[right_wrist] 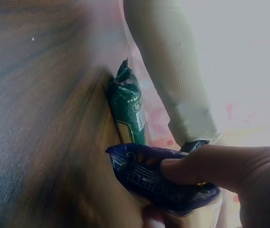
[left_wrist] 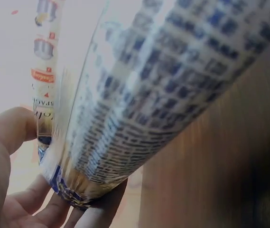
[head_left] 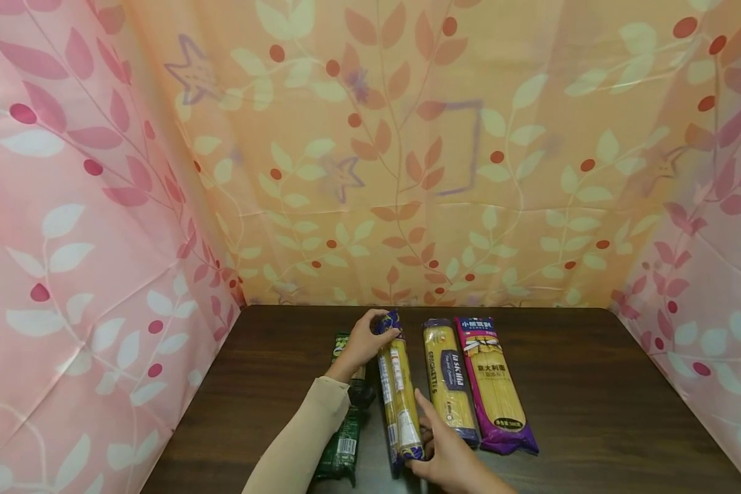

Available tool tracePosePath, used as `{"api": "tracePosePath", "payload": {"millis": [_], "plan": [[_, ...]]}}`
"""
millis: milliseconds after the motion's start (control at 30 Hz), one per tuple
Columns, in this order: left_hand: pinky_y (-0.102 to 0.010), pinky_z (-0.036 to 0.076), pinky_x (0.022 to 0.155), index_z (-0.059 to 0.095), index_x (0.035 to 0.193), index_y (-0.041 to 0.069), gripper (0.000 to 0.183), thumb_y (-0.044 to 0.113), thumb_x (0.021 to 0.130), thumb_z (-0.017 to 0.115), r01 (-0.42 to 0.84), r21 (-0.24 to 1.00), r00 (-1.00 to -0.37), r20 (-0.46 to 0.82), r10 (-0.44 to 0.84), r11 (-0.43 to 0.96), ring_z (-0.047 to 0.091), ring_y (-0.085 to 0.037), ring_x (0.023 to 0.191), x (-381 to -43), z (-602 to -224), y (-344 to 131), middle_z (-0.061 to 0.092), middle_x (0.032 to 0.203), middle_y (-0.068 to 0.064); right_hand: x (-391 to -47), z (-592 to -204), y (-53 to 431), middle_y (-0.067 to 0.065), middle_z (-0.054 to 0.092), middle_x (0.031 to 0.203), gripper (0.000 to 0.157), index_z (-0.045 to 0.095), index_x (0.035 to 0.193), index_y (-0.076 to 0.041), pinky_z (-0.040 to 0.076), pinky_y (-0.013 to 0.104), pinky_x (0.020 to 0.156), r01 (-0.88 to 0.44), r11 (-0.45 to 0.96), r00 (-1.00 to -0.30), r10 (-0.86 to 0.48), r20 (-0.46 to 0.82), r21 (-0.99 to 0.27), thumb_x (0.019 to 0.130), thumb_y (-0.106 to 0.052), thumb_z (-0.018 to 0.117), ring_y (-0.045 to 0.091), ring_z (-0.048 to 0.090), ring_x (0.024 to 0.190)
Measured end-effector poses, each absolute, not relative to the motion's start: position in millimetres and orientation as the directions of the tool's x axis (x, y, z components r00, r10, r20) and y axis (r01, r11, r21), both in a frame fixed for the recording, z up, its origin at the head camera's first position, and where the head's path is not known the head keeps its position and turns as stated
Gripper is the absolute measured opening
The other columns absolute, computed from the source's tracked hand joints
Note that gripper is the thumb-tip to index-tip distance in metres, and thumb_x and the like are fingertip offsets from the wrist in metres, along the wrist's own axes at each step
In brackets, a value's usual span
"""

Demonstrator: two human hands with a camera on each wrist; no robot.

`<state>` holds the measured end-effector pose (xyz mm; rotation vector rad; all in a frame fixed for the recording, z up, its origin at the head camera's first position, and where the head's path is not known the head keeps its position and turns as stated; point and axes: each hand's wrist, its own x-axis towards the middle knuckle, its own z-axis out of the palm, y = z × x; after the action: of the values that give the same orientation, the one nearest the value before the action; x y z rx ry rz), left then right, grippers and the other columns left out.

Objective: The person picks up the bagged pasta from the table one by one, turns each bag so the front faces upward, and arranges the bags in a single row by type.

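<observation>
Both hands hold a yellow and blue pack of spaghetti (head_left: 400,387) between them, its long side running away from the person. At the far end, my left hand (head_left: 363,344) grips the pack between thumb and fingers. My right hand (head_left: 449,451) pinches the near end, with the thumb over the blue wrapper in the right wrist view. Small printed text (left_wrist: 139,85) on the wrapper fills much of the left wrist view. A green pack (head_left: 346,446) lies left of the held one, partly hidden beneath the left sleeve (head_left: 305,436).
Right of the held pack lie a spaghetti pack with a dark blue label (head_left: 449,377) and a purple and pink pasta pack (head_left: 497,384), side by side. All are on a dark wooden table (head_left: 605,391). Leaf-patterned curtains (head_left: 519,171) enclose the back and sides.
</observation>
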<state>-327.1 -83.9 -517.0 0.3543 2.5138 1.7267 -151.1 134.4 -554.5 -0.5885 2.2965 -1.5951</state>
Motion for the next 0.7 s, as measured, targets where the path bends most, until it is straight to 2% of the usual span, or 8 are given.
{"api": "tracePosePath", "payload": {"millis": [67, 133, 200, 267, 367, 500, 600, 700], "plan": [[-0.052, 0.056, 0.099, 0.059, 0.148, 0.015, 0.053, 0.033, 0.102, 0.078, 0.147, 0.932, -0.974, 0.078, 0.213, 0.331, 0.063, -0.033, 0.126, -328.7, -517.4, -84.5, 0.058, 0.148, -0.014, -155.7, -566.6, 137.4, 0.035, 0.057, 0.144, 0.121, 0.011, 0.174, -0.016, 0.060, 0.030, 0.079, -0.174, 0.299, -0.884, -0.467, 0.015, -0.938, 0.084, -0.014, 0.092, 0.015, 0.068, 0.101], [-0.053, 0.056, 0.098, 0.059, 0.149, 0.014, 0.054, 0.033, 0.102, 0.078, 0.142, 0.938, -0.975, 0.078, 0.206, 0.317, 0.064, -0.034, 0.124, -330.2, -517.1, -85.1, 0.059, 0.147, -0.015, -155.9, -562.7, 137.5, 0.035, 0.056, 0.145, 0.119, 0.013, 0.173, -0.010, 0.062, 0.036, 0.085, -0.156, 0.296, -0.889, -0.459, 0.003, -0.943, 0.085, -0.011, 0.092, 0.030, 0.070, 0.108], [-0.054, 0.055, 0.100, 0.058, 0.150, 0.015, 0.056, 0.035, 0.102, 0.078, 0.137, 0.939, -0.977, 0.075, 0.199, 0.317, 0.063, -0.034, 0.126, -330.7, -516.6, -85.9, 0.059, 0.148, -0.014, -156.1, -562.2, 138.0, 0.036, 0.052, 0.147, 0.117, 0.013, 0.173, -0.010, 0.063, 0.041, 0.089, -0.129, 0.278, -0.893, -0.450, -0.010, -0.952, 0.086, -0.012, 0.091, 0.042, 0.069, 0.116], [-0.054, 0.055, 0.100, 0.058, 0.150, 0.014, 0.056, 0.035, 0.102, 0.078, 0.132, 0.942, -0.979, 0.075, 0.190, 0.309, 0.063, -0.034, 0.126, -330.8, -516.9, -86.6, 0.059, 0.147, -0.014, -149.0, -543.2, 134.1, 0.043, 0.046, 0.146, 0.114, 0.013, 0.171, 0.001, 0.064, 0.044, 0.088, -0.109, 0.257, -0.896, -0.444, -0.017, -0.960, 0.086, -0.004, 0.089, 0.055, 0.066, 0.117], [-0.052, 0.056, 0.099, 0.058, 0.150, 0.014, 0.056, 0.035, 0.102, 0.078, 0.118, 0.948, -0.983, 0.069, 0.172, 0.296, 0.063, -0.033, 0.126, -331.1, -517.5, -87.7, 0.060, 0.145, -0.014, -145.0, -534.3, 129.9, 0.043, 0.041, 0.148, 0.112, 0.011, 0.170, 0.004, 0.064, 0.036, 0.083, -0.046, 0.183, -0.902, -0.430, -0.038, -0.982, 0.086, 0.004, 0.086, 0.055, 0.067, 0.117], [-0.050, 0.056, 0.099, 0.058, 0.151, 0.014, 0.055, 0.033, 0.103, 0.077, 0.099, 0.960, -0.986, 0.059, 0.158, 0.260, 0.062, -0.033, 0.126, -330.8, -516.2, -87.8, 0.060, 0.144, -0.015, -145.0, -532.1, 126.8, 0.038, 0.036, 0.152, 0.111, 0.009, 0.171, 0.003, 0.062, 0.030, 0.083, -0.003, 0.095, -0.899, -0.435, -0.039, -0.996, 0.089, 0.007, 0.083, 0.044, 0.069, 0.118], [-0.050, 0.056, 0.099, 0.058, 0.151, 0.014, 0.054, 0.032, 0.103, 0.076, 0.079, 0.973, -0.988, 0.048, 0.145, 0.217, 0.062, -0.034, 0.129, -330.5, -514.7, -87.8, 0.060, 0.146, -0.016, -146.3, -530.9, 125.9, 0.039, 0.033, 0.156, 0.110, 0.008, 0.171, 0.003, 0.061, 0.031, 0.089, -0.024, 0.067, -0.896, -0.445, -0.009, -0.997, 0.091, 0.001, 0.084, 0.040, 0.068, 0.120], [-0.052, 0.056, 0.101, 0.057, 0.152, 0.011, 0.055, 0.030, 0.104, 0.076, 0.065, 0.983, -0.990, 0.042, 0.132, 0.174, 0.060, -0.037, 0.132, -330.3, -514.2, -88.1, 0.059, 0.148, -0.018, -148.0, -529.7, 126.3, 0.042, 0.032, 0.159, 0.109, 0.008, 0.170, 0.005, 0.059, 0.038, 0.098, -0.056, 0.088, -0.894, -0.447, 0.011, -0.995, 0.093, -0.008, 0.085, 0.048, 0.062, 0.130]]}}
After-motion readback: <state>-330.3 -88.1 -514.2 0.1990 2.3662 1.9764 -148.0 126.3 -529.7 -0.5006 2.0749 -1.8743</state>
